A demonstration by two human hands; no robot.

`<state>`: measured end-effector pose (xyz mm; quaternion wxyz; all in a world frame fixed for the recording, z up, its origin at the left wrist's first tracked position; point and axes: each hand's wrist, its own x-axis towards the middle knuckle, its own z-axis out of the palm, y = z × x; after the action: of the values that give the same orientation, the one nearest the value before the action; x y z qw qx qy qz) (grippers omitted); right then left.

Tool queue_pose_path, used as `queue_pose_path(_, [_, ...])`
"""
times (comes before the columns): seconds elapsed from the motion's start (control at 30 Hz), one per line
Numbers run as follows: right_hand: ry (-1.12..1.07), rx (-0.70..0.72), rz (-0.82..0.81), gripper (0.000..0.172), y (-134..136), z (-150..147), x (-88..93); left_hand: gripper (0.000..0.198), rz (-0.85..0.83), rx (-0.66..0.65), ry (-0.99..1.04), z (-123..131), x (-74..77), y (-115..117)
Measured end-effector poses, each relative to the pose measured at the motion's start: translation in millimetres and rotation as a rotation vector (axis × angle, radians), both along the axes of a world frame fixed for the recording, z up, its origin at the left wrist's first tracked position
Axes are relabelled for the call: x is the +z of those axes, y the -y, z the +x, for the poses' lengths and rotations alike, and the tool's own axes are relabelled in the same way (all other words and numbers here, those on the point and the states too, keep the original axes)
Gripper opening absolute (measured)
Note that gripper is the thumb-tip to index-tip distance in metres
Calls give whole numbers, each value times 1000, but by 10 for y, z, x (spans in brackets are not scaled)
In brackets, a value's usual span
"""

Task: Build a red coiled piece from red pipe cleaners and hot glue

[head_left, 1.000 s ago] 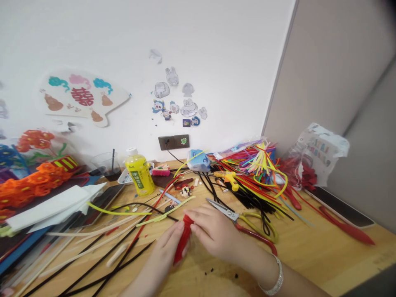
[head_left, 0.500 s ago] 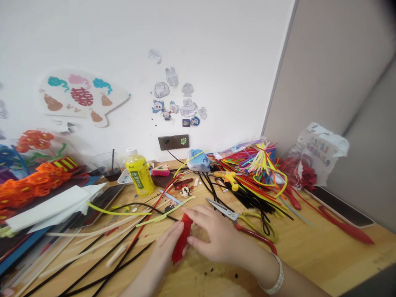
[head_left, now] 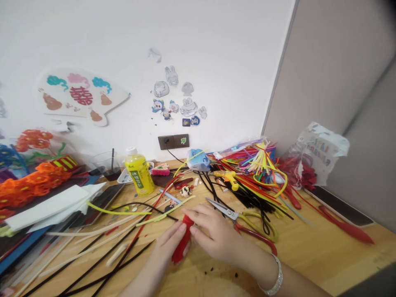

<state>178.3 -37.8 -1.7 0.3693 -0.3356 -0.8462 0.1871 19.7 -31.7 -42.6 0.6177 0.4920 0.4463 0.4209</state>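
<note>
Both hands hold a red fuzzy piece (head_left: 182,244), a narrow strip or bundle that looks like pipe-cleaner material, just above the wooden table. My left hand (head_left: 170,243) is closed round its left side, thumb lying along the top. From the right, my right hand (head_left: 210,231) grips its upper end, with thumb and fingers around it. Part of the piece is hidden behind the fingers. Scissors (head_left: 230,212) with one red and one yellow-green handle lie open just beyond my right hand. Black pipe cleaners (head_left: 111,274) lie left of my left hand.
A yellow drink bottle (head_left: 139,175) stands at the back left, near a cup with dark liquid (head_left: 111,171). A yellow glue gun (head_left: 230,180) lies by a heap of coloured pipe cleaners (head_left: 256,165). Orange fuzzy flowers (head_left: 37,181) and white sheets (head_left: 55,206) occupy the left side.
My right thumb has moved slightly up along the red piece, and my left thumb has shifted a little. Both hands stay on the piece; the other things have not moved.
</note>
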Motion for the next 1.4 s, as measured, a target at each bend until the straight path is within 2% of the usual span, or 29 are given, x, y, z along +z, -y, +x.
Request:
queue_pose_path(0.2, [-33,-20,27,33,-7,-29,-24,49,-18,-5,-6,1,-5,5])
queue_pose_path(0.53, [-61,-39,45,35,-16,-47,-60,40,-14,-21,14,24,145,98])
queue_pose_path(0.77, [-91,-60,42,33,-16,-60,-64,38,-13,-17,-17,10,110,88])
queue_pose_path(0.87, [-107,-70,9,33,-13,-64,-70,38,-1,-12,-66,-11,77,66])
queue_pose_path(1.0, [-147,-106,-81,34,-36,-50,-59,38,147,36,-188,-38,46,23])
queue_pose_path(1.17, [-311,-30,-200,40,-94,-1,-25,38,210,38,-304,-48,54,-16])
queue_pose_path(1.27, [-454,-151,-195,33,-158,41,-59,36,210,56,-305,-72,75,-66])
queue_pose_path(1.33, [-562,-271,-248,25,-215,71,-100,29,221,102,-333,-105,85,-116])
queue_pose_path(1.4, [-641,-332,-310,21,-276,92,-142,22,254,165,-379,-149,89,-172])
